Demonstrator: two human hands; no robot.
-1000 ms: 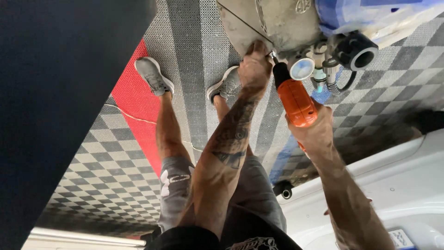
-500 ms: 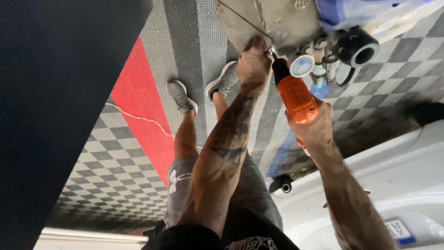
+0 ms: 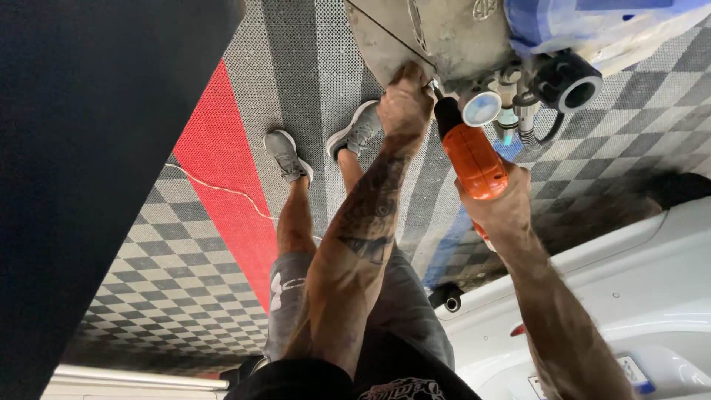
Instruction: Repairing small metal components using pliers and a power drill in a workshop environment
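Note:
My right hand [image 3: 498, 211] grips an orange power driver [image 3: 468, 154] whose dark nose points up and left at a grey metal engine block [image 3: 444, 33]. My left hand [image 3: 404, 100] presses against the lower edge of that block, right beside the driver's tip, with fingers curled; what it pinches is hidden. A round pale cap [image 3: 481, 108] and a black hose end [image 3: 574, 81] hang from the block just right of the driver. My two legs in grey shorts and grey shoes [image 3: 287, 154] stand on the floor below.
The floor is grey checkered tile with a red strip [image 3: 222, 170] and a thin cord across it. A large dark panel [image 3: 81, 148] fills the left side. A white car body part [image 3: 629, 296] lies at lower right. A blue covered part [image 3: 585, 18] sits at the top right.
My left foot has stepped closer in beside the right one. Both hands and the driver stay at the block's lower edge.

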